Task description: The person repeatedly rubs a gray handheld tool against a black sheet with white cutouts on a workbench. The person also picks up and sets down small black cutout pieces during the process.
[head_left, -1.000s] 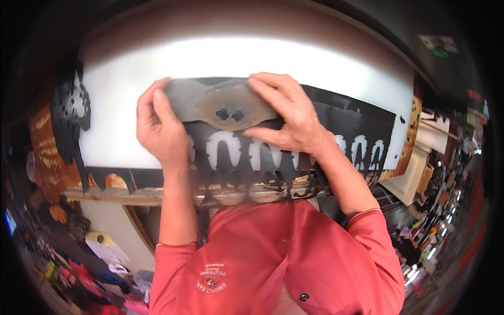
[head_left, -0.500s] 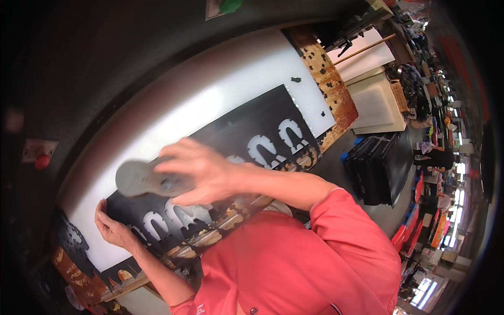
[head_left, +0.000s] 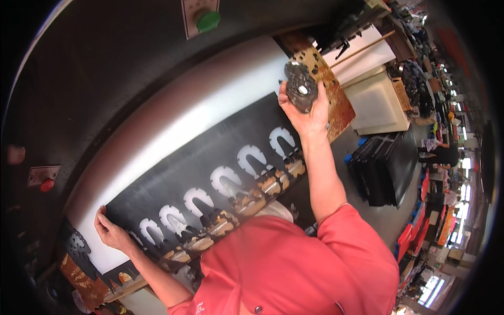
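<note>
Head view: the right hand, half-curled, grips the die near the right end of the sheet. The left hand, loosely curled, is at its left end, hold unclear. Apparent step: handling the die; the next move calls for steady fingers.

I count two bare hands here, a left hand and a right hand, and just one metal piece. There's one black sheet, and I make out six arch-shaped holes in it; whether a seventh sits near the left hand, I can't tell. One white board, one worktop. A green button and a red button make two, plus one blurred knob. Over there: one stack of black sheets, one wooden stick, one other person.
</note>
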The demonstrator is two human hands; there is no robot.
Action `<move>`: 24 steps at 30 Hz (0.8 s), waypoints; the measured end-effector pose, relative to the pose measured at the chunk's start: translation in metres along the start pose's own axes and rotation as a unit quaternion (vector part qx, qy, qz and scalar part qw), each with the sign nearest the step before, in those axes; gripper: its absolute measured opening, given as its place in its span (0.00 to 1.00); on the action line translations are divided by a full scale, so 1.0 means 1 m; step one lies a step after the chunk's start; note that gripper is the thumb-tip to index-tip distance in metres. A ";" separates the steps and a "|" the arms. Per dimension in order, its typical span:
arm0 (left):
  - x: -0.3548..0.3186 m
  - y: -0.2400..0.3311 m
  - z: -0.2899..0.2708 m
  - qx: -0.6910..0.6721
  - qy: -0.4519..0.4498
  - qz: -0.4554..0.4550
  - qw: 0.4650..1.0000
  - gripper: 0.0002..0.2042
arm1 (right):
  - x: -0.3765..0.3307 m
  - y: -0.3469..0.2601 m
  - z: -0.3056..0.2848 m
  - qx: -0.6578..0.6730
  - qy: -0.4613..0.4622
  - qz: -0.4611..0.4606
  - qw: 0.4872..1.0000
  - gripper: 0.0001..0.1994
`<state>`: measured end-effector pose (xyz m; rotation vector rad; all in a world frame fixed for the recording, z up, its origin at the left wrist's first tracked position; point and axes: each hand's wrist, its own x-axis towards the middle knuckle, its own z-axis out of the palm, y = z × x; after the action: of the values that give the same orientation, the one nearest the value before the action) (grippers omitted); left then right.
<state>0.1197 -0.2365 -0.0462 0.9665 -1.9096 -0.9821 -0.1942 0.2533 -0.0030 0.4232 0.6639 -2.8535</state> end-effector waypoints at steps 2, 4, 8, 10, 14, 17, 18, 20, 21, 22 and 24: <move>0.000 -0.001 0.002 0.001 0.000 0.008 1.000 0.15 | -0.013 0.007 -0.003 -0.219 0.049 -0.036 0.974 0.31; 0.000 0.000 0.003 0.001 0.004 -0.003 1.000 0.14 | -0.020 0.021 0.004 -0.408 0.048 -0.081 0.908 0.38; -0.001 0.004 0.005 -0.010 0.009 0.000 1.000 0.14 | -0.045 0.051 0.015 -0.591 -0.006 -0.185 0.785 0.53; -0.002 0.007 0.005 0.007 0.012 0.015 1.000 0.14 | -0.052 0.067 0.020 -0.710 -0.060 -0.272 0.647 0.49; -0.005 0.012 0.006 0.012 0.012 0.023 1.000 0.15 | -0.063 0.099 0.023 -0.749 -0.191 -0.331 0.541 0.44; -0.006 0.016 0.008 -0.006 0.015 0.015 1.000 0.14 | -0.070 0.120 0.025 -0.742 -0.252 -0.346 0.516 0.41; -0.006 0.017 0.009 -0.003 0.017 0.017 1.000 0.13 | -0.073 0.126 0.026 -0.742 -0.266 -0.341 0.512 0.41; -0.006 0.019 0.010 -0.030 0.018 0.001 0.999 0.12 | -0.077 0.138 0.028 -0.739 -0.289 -0.334 0.509 0.40; -0.007 0.019 0.011 -0.024 0.021 0.006 0.999 0.12 | -0.078 0.144 0.030 -0.734 -0.304 -0.332 0.509 0.39; -0.007 0.021 0.010 -0.017 0.022 0.009 1.000 0.12 | -0.080 0.149 0.031 -0.729 -0.319 -0.329 0.509 0.39; -0.009 0.022 0.010 -0.023 0.019 -0.003 1.000 0.12 | -0.083 0.159 0.036 -0.721 -0.343 -0.324 0.507 0.39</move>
<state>0.1084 -0.2169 -0.0333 0.9573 -1.8469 -0.9998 -0.0861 0.1052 -0.0099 -1.3140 2.7284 -1.3431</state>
